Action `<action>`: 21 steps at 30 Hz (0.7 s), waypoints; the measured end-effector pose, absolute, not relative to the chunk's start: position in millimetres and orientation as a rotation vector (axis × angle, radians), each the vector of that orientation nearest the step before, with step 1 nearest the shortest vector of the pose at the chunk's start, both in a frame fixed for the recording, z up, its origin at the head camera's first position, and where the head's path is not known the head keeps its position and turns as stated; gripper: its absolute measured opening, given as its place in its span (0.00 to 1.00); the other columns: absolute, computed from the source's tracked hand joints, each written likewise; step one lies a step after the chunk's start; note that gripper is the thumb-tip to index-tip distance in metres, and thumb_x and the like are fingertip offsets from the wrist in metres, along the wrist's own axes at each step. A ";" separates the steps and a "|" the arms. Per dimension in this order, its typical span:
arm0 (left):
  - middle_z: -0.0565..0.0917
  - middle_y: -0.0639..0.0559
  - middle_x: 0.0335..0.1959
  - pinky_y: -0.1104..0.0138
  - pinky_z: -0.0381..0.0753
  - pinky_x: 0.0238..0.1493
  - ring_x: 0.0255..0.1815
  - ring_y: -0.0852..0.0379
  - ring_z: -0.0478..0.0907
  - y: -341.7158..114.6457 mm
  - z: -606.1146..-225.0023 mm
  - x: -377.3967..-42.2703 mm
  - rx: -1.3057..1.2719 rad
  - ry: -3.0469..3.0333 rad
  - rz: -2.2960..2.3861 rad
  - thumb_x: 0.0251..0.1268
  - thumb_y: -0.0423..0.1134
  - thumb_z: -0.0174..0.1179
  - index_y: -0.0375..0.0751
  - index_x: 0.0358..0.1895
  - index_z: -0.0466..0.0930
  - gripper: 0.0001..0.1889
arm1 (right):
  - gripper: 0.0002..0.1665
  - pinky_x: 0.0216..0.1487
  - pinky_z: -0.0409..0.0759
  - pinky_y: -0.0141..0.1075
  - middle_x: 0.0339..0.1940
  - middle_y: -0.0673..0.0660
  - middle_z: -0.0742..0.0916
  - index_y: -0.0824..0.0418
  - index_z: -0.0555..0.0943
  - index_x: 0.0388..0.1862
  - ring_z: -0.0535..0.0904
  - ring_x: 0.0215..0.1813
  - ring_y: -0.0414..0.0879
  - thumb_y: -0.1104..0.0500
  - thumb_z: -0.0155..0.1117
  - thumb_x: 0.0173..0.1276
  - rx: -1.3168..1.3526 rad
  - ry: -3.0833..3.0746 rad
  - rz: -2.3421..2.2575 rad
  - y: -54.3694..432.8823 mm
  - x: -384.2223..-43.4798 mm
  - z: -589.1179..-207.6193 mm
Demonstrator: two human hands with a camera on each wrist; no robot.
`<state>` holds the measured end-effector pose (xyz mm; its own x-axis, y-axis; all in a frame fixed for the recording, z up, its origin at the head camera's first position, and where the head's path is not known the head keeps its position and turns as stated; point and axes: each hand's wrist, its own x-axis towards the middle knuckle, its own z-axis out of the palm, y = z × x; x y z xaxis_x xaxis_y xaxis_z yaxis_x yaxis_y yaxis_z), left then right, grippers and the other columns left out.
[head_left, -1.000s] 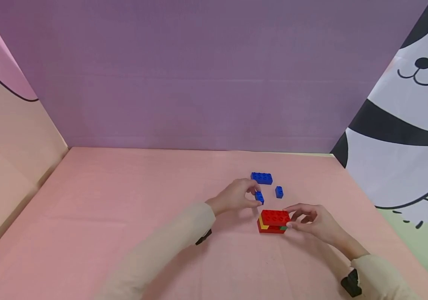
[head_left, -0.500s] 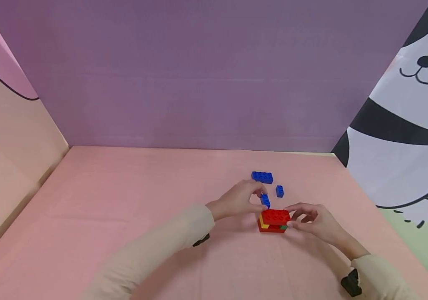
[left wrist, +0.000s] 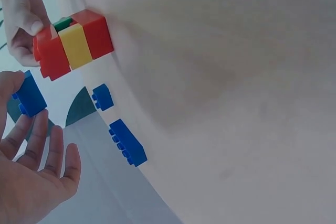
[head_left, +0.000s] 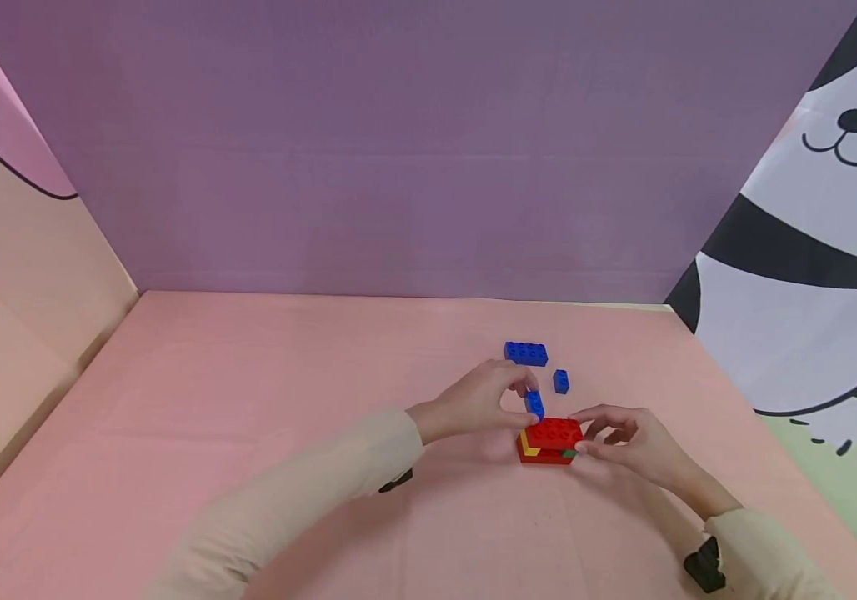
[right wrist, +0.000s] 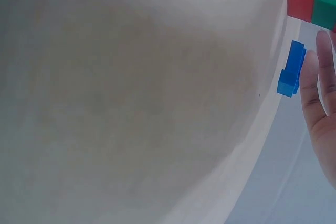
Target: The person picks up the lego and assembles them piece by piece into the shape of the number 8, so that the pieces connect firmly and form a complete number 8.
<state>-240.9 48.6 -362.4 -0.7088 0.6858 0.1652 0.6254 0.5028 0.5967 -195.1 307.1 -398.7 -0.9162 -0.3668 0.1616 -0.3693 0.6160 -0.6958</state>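
While the pink table [head_left: 248, 400] gives a flat base, the right hand [head_left: 634, 437] curls thumb and fingers about the right end of the brick stack [head_left: 554, 435], and the left hand [head_left: 477, 402] pinches a small blue brick [head_left: 534, 405], its other fingers loosely extended. That brick is raised beside the stack's top, near the left end; the left-wrist view shows them apart.

The stack could tip or skid if knocked, since only one end is held. Its upper red brick [left wrist: 51, 53] might work loose under an off-centre press, as the layer below has a gap. The pinched brick could twist or drop, being so small between fingertips.

Counted: one table, two hands, one stack; two red bricks, including the lower red brick [left wrist: 94, 32]; one long blue brick [head_left: 526, 354]; visible between the reds, one yellow brick [left wrist: 76, 45] and one green brick [right wrist: 324, 6]; two small blue ones, the second lying free [head_left: 561, 382].
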 end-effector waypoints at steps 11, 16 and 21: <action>0.78 0.60 0.42 0.75 0.73 0.47 0.50 0.60 0.73 48.2 -365.6 -231.7 1.173 2.598 0.975 0.54 0.49 0.64 0.52 0.48 0.74 0.18 | 0.20 0.34 0.78 0.29 0.39 0.55 0.84 0.61 0.79 0.49 0.78 0.37 0.36 0.60 0.67 0.57 0.649 -2.828 1.222 307.0 -195.5 -398.0; 0.78 0.60 0.42 0.74 0.74 0.48 0.50 0.61 0.73 48.8 -368.5 -230.1 1.158 2.594 0.975 0.54 0.49 0.64 0.53 0.49 0.73 0.19 | 0.20 0.34 0.79 0.29 0.38 0.55 0.84 0.60 0.79 0.49 0.78 0.36 0.36 0.58 0.67 0.56 0.610 -2.837 1.225 306.9 -194.8 -398.1; 0.78 0.61 0.43 0.74 0.74 0.49 0.50 0.61 0.73 49.1 -369.9 -230.0 1.175 2.602 0.973 0.54 0.50 0.64 0.54 0.50 0.73 0.19 | 0.20 0.34 0.78 0.29 0.39 0.56 0.84 0.60 0.79 0.49 0.78 0.37 0.36 0.58 0.67 0.56 0.604 -2.850 1.214 307.2 -194.9 -398.1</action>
